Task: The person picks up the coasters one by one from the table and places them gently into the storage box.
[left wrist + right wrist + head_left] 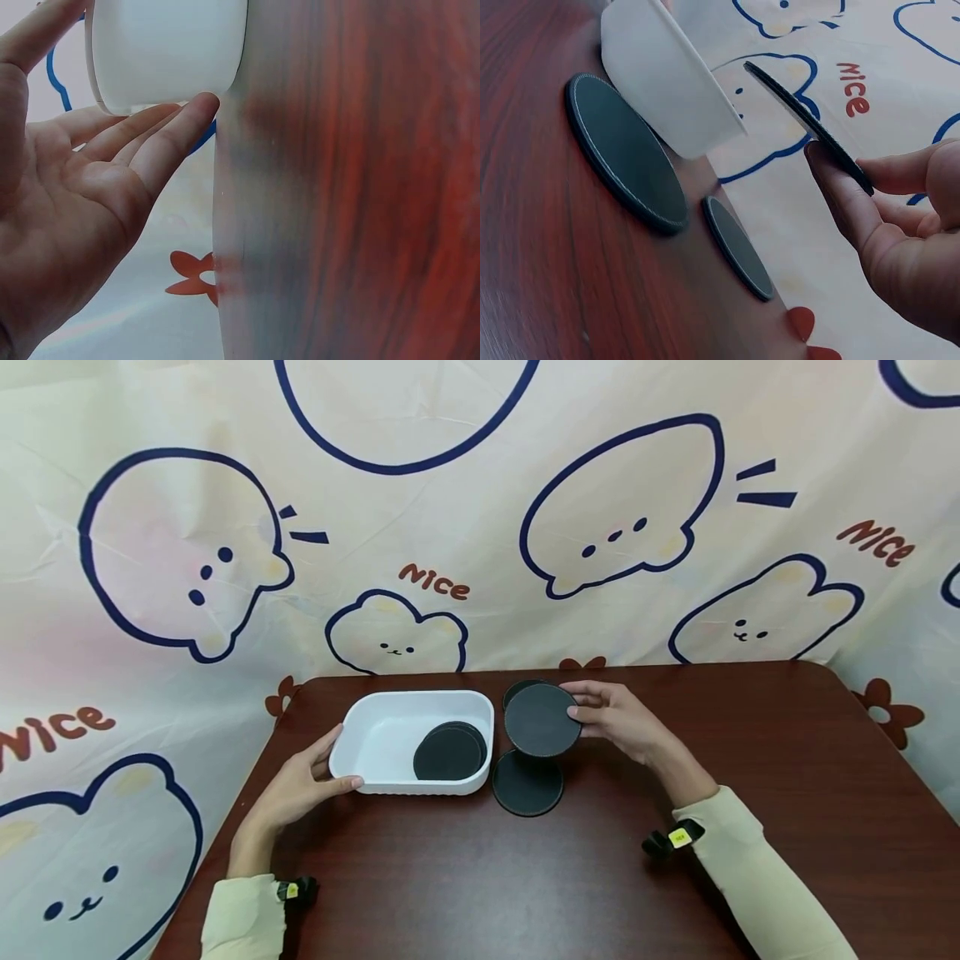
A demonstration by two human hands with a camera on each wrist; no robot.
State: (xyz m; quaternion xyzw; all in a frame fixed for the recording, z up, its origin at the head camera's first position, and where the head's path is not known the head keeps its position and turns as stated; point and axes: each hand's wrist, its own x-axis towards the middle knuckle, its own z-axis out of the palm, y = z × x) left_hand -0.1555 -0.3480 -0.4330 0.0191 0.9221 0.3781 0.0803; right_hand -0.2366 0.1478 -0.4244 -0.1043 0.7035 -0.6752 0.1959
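Between the thumb and fingers of my right hand [618, 722] a round black coaster [543, 720] is pinched by its edge. The right wrist view shows this coaster [802, 116] tilted and raised above the table. My left hand [300, 783] holds the left end of a white plastic tub [378, 739], thumb at the front corner and fingers at the far one. Inside the tub, toward its right end, black coasters [448, 756] lie overlapping. Just right of the tub, one coaster [527, 792] lies on the table; another [516, 692] sits farther back, partly hidden by the held one.
The dark brown wooden table [465, 877] ends at a back edge against a cloth [495, 610] printed with cartoon animals. Black wrist straps with yellow labels sit on both forearms.
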